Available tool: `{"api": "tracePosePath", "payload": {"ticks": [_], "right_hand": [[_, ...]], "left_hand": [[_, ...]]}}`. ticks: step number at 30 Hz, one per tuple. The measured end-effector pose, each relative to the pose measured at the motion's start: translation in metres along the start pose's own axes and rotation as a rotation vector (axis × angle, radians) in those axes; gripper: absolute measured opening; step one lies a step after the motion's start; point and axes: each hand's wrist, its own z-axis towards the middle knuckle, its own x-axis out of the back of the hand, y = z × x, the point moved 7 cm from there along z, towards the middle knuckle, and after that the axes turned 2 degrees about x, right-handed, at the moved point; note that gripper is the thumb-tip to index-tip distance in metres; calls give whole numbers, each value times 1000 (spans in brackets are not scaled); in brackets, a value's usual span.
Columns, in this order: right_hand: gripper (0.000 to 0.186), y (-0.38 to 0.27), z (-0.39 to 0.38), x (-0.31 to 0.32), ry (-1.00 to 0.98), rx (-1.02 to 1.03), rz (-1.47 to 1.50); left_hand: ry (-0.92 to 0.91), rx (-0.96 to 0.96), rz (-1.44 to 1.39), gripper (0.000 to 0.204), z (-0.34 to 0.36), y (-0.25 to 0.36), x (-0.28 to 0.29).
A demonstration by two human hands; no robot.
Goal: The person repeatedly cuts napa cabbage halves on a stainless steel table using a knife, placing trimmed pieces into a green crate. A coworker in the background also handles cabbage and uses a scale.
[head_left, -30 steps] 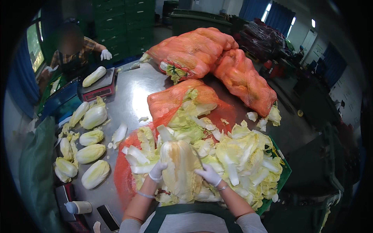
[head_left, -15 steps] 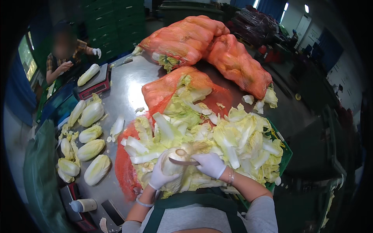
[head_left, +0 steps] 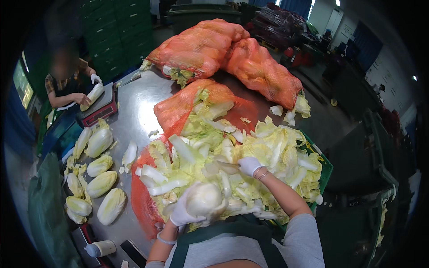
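Observation:
My gloved left hand (head_left: 182,213) is wrapped round a trimmed napa cabbage (head_left: 203,200) close to my body, its pale butt end turned up. Held in my gloved right hand (head_left: 250,166) is a knife (head_left: 229,167), its blade blurred and pointing left, apart from the cabbage. Below both hands spreads a heap of loose cabbage leaves (head_left: 286,156), yellow-green with white ribs. Part of the heap lies on an opened orange mesh sack (head_left: 145,190).
Two full orange mesh sacks (head_left: 196,49) lie at the back of the metal table (head_left: 138,96). Several trimmed cabbages (head_left: 111,206) sit at the left. Beyond them a co-worker handles a cabbage on a red scale (head_left: 99,109). A bottle (head_left: 100,248) stands near left; a green crate edge (head_left: 327,172) shows right.
My right hand has drawn the knife off the cabbage, up and to the right. The cabbage has come down slightly and turned in my left hand. The co-worker's hands have reached the cabbage on the scale.

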Motion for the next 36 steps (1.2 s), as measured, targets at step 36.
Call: {"api": "tracePosePath", "payload": {"ticks": [36], "right_hand": [[67, -169, -5, 69, 234, 575, 1313]], "left_hand": [[363, -9, -683, 80, 22, -30, 59]]}}
